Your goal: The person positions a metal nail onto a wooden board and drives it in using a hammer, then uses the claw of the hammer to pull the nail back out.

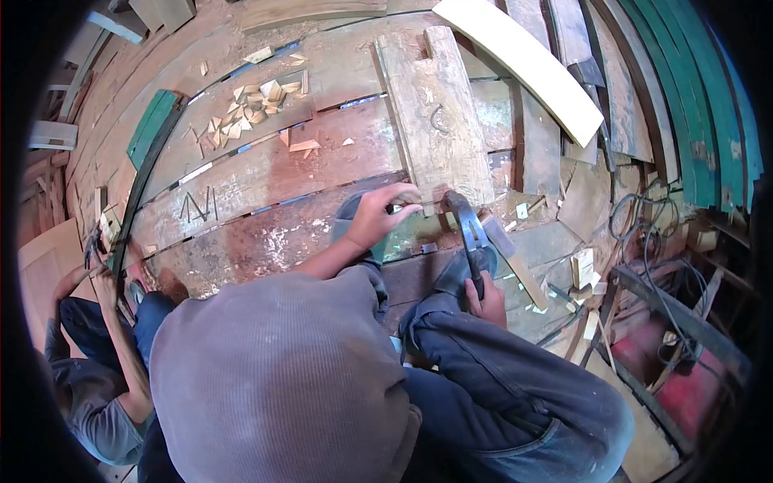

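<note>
My right hand (485, 304) is wrapped around the dark grip of a claw hammer (470, 229). The hammer's head is over the near end of a worn wooden plank (441, 133). My left hand (380, 216) is to the left of that head, thumb and index finger drawn together in a pinch. Whatever sits between those fingertips is too small to make out. A small bent dark piece (437, 118) lies on the plank. Just right of the hammer, a hatchet-like tool with a wooden handle (527, 278) rests on the floorboards.
At left, another person (101, 362) sits with both hands near a dark bar. Wood offcuts (258, 105) lie piled on the boards. A curved pale board (527, 64) lies at the upper right, near green planks (684, 97). Tangled cables (644, 225) hang at right.
</note>
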Tool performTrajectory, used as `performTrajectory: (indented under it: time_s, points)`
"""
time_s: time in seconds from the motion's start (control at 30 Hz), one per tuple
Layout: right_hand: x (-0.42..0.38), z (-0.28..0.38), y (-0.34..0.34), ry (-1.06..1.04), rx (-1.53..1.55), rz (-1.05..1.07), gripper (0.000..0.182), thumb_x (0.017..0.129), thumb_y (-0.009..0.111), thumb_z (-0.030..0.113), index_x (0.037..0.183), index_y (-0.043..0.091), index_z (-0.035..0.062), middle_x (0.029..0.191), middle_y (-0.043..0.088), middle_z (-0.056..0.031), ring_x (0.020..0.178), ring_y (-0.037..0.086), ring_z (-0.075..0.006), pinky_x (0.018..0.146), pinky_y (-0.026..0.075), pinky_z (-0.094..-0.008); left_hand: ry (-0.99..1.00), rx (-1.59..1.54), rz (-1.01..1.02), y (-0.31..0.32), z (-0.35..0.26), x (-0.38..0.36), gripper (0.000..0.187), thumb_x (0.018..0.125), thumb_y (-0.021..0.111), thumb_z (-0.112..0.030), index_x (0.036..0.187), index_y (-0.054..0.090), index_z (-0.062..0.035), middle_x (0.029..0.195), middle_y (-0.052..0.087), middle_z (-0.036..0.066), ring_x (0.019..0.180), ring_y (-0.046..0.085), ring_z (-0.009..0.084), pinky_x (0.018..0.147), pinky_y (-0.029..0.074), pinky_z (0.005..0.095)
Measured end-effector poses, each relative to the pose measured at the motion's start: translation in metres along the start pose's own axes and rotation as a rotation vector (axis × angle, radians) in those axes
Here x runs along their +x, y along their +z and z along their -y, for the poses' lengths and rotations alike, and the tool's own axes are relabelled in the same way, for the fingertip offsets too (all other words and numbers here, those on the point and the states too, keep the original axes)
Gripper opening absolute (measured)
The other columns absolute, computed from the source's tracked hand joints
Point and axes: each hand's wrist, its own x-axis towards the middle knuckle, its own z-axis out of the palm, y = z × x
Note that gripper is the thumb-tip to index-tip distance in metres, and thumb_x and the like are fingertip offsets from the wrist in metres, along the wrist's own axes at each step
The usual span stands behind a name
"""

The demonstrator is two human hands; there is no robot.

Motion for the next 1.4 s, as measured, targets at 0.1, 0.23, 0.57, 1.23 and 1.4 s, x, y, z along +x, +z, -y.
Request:
performTrajectory:
  time_s: [0.1,0.23,0.57,1.23,1.4]
  points:
    - [-0.008,0.018,-0.009,-0.093,-0.139,0.039,0.022,0.095,0.063,0.022,0.098,0.052,0.0032,0.073,0.060,-0.0233,0.068,0.062,-0.0465,0.055,0.046,-0.0479,-0.018,-0.037,-0.005,-0.002,-0.005,0.001,0.030,0.080,0.078,-0.008,0.107,0.066,-0.0051,0.095,0.071,0.009,0.083,0.070,0.0187,0.075,0.055,0.0290]
    - [-0.009,0.021,-0.010,-0.258,-0.121,0.089,0.019,0.094,0.063,0.019,0.098,0.051,0.0040,0.071,0.057,-0.0230,0.069,0.061,-0.0474,0.056,0.045,-0.0484,-0.084,-0.121,0.020,-0.001,-0.002,-0.001,0.031,0.079,0.076,0.002,0.108,0.066,-0.0047,0.095,0.071,0.008,0.082,0.069,0.0150,0.075,0.055,0.0273]
    - [0.000,0.001,0.013,0.045,-0.049,0.031,0.027,0.095,0.062,0.026,0.103,0.056,0.0020,0.072,0.059,-0.0243,0.069,0.062,-0.0460,0.058,0.045,-0.0466,-0.010,-0.073,0.019,-0.001,0.002,-0.001,0.026,0.081,0.077,-0.005,0.105,0.066,-0.0046,0.100,0.071,0.008,0.086,0.070,0.0157,0.075,0.056,0.0273]
    - [-0.025,-0.033,0.012,-0.166,-0.112,-0.141,0.030,0.091,0.069,0.029,0.102,0.058,0.0031,0.066,0.060,-0.0119,0.057,0.059,-0.0244,0.054,0.044,-0.0366,-0.020,-0.102,0.033,0.002,0.005,0.000,0.025,0.083,0.076,-0.006,0.105,0.066,-0.0019,0.100,0.071,0.008,0.089,0.071,0.0159,0.078,0.057,0.0283]
    - [-0.020,-0.018,0.011,-0.153,-0.206,-0.108,0.026,0.094,0.065,0.027,0.103,0.058,0.0039,0.070,0.059,-0.0158,0.061,0.061,-0.0325,0.057,0.044,-0.0372,-0.050,-0.130,0.046,-0.001,-0.004,0.002,0.024,0.083,0.075,-0.007,0.105,0.066,-0.0024,0.101,0.071,0.009,0.088,0.070,0.0193,0.077,0.056,0.0297]
